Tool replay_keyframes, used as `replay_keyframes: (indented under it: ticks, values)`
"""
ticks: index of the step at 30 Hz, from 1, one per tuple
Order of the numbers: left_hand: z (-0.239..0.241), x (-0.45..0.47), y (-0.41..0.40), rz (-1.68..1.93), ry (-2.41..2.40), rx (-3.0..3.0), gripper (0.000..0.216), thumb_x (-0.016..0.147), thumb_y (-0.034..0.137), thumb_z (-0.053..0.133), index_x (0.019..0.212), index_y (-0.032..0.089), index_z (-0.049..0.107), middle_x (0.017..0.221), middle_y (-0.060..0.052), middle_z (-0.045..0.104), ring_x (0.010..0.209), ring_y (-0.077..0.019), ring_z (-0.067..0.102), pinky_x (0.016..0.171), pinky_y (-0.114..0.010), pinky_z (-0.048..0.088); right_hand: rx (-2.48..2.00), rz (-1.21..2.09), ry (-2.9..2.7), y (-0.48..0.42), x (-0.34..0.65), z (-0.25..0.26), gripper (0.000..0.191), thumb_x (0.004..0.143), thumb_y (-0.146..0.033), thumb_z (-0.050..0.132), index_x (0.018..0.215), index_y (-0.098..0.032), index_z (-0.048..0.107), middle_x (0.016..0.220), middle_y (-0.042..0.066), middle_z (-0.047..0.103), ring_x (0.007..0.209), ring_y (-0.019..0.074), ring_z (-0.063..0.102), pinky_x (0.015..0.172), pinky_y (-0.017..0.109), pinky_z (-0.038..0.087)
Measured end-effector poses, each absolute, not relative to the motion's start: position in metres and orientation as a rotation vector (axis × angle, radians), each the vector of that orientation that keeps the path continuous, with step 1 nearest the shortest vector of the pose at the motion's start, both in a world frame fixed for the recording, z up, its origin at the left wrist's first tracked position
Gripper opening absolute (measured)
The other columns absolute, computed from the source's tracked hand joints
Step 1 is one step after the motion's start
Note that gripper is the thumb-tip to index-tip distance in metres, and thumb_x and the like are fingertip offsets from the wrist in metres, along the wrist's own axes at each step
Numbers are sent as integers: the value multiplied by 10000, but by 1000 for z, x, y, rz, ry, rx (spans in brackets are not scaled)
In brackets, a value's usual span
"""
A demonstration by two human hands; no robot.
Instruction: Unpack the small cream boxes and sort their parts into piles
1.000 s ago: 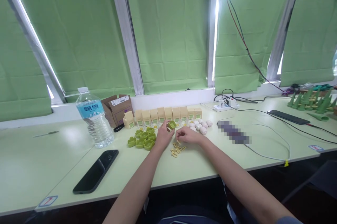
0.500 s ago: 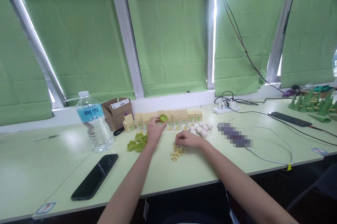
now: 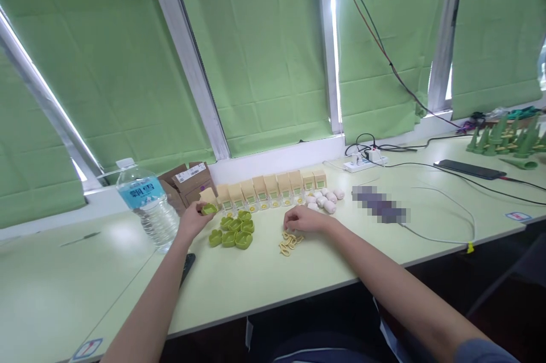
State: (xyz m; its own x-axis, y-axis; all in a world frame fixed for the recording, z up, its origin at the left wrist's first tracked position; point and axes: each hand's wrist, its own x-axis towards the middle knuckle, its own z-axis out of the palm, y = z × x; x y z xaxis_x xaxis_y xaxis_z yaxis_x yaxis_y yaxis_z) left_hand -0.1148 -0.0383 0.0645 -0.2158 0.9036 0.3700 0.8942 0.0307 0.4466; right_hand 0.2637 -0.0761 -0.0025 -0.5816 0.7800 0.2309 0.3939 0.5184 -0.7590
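Note:
Between the fingers of my left hand is a small green flower-shaped cup, held near the left end of a row of small cream boxes. Below that row lies a cluster of similar green cups. My right hand rests with curled fingers at the upper edge of a pile of yellow rings; whatever its fingertips hold is hidden. White rounded pieces lie grouped just beyond it. Small clear pieces with yellow centres stand in front of the boxes.
A water bottle and an opened cardboard box stand at left. My left forearm partly covers a black phone. A power strip, cables, another phone and green cones are on the right.
My left hand has moved left with the green cup, from the middle of the box row to its left end. My right hand stays by the yellow rings. The view has tilted slightly.

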Motion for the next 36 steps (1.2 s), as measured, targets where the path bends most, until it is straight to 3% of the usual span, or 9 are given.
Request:
replay_keyframes:
  ticks: [5,14,18,24,31,33,36]
  values:
    - [51,-128,-39,751,2254,1988,498,660,477,688,1045,172,606,1121,-127,705,1031,-283,656,864,-338,482,-962,894,-2201,-77,264,-3,190,766,-171,561,842,-167,735,708,3,702,637,132,598,571,213,414]
    - [40,-135,-33,632,2150,1949,481,642,521,642,987,186,663,882,-79,743,835,-264,703,753,-321,520,-952,901,-2198,-76,263,-1,185,760,-159,571,842,-171,736,713,-3,705,654,131,617,581,205,424]
    - [47,-138,-30,562,2096,1981,449,665,568,613,905,195,683,871,-78,745,779,-280,701,708,-345,525,-942,861,-2203,-75,262,-1,195,766,-151,553,850,-170,728,695,-9,687,644,123,611,570,197,415]
    - [79,-65,-50,817,2098,2150,302,812,434,510,935,207,665,1000,-81,733,899,-275,675,779,-366,505,-958,564,-1957,-68,266,7,203,813,-190,517,870,-186,712,696,-13,654,644,121,568,601,214,412]
    - [44,75,-72,901,1578,2393,302,920,393,408,821,229,641,778,-56,698,681,-211,622,640,-316,435,-1371,275,-1478,-15,312,30,244,881,-266,449,972,-207,668,937,36,710,860,183,631,778,295,476]
    - [25,92,-75,932,1513,2431,305,934,374,387,829,236,638,717,-49,668,654,-207,599,634,-311,410,-1585,152,-1548,4,327,33,260,877,-223,480,1077,-214,646,1067,69,700,974,220,629,837,337,479]
    - [7,93,-77,1005,1370,2471,309,950,380,372,860,241,633,738,-44,652,709,-206,593,663,-301,399,-1721,-21,-1896,29,342,32,451,835,-133,544,1285,-167,551,1276,140,613,1207,260,542,959,356,445]
